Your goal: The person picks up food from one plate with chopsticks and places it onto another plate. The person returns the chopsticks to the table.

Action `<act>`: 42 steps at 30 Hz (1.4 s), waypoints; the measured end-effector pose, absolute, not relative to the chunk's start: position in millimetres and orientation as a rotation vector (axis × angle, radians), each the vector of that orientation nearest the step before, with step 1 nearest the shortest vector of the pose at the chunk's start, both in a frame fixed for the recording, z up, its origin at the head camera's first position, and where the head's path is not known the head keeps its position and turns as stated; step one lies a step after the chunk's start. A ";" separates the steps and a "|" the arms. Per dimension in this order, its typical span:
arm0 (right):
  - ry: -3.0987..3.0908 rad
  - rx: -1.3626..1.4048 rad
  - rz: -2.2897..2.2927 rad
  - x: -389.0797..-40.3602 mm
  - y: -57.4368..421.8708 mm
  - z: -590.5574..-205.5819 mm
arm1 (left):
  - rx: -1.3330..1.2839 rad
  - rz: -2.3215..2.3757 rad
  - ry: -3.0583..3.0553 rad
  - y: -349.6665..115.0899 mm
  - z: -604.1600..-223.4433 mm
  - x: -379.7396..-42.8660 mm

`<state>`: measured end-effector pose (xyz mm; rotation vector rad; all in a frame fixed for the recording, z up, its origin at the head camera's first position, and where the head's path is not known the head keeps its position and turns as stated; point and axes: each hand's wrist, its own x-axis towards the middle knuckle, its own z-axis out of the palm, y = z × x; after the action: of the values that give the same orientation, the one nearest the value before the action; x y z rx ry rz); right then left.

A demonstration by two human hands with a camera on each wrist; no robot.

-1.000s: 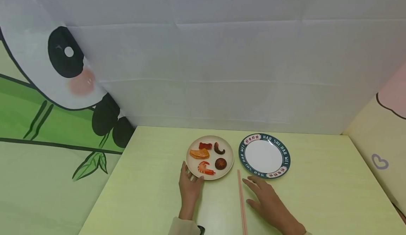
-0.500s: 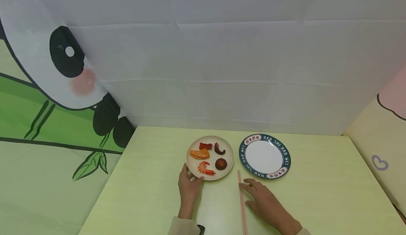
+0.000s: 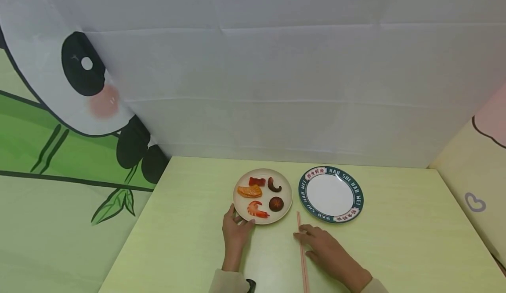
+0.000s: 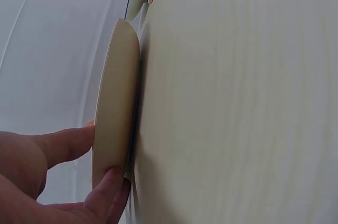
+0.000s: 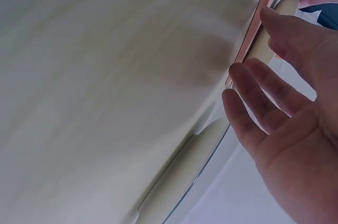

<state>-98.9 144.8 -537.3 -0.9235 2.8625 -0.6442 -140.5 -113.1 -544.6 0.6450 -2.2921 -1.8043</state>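
Observation:
My left hand (image 3: 236,236) holds the near left edge of a cream plate (image 3: 285,202). In the left wrist view the thumb lies at the rim, and other fingers reach under the plate's side (image 4: 117,92). On it lie a shrimp (image 3: 258,210), a mushroom cap (image 3: 276,204), an orange-yellow piece (image 3: 250,191), a red piece (image 3: 257,182) and a dark curved piece (image 3: 273,185). Over a pair of pink chopsticks (image 3: 304,271) is my right hand (image 3: 328,249), fingers spread and loosely bent. Whether its fingertips touch the chopsticks I cannot tell.
A white plate with a dark green lettered rim (image 3: 358,195) stands to the right of the cream plate. The pale yellow table (image 3: 415,231) ends at a white backdrop (image 3: 292,86). Printed panels stand on either side.
My right hand has shifted left, from beside the chopsticks to over them. The left hand and both plates have stayed in place.

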 end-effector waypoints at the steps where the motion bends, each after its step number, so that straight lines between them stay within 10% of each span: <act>1: 2.862 -0.934 -0.636 -99.7 144.6 -537.6 | 0.644 -1.802 -2.296 -113.0 -544.4 -140.9; 42: 2.855 -1.504 -0.460 -125.9 138.2 -532.8 | 0.625 -1.825 -2.256 -114.2 -542.9 -139.3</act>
<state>-125.9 138.2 -532.8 -1.5036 2.8549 -0.4602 -139.3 -114.2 -542.9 0.6253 -2.2556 -1.8248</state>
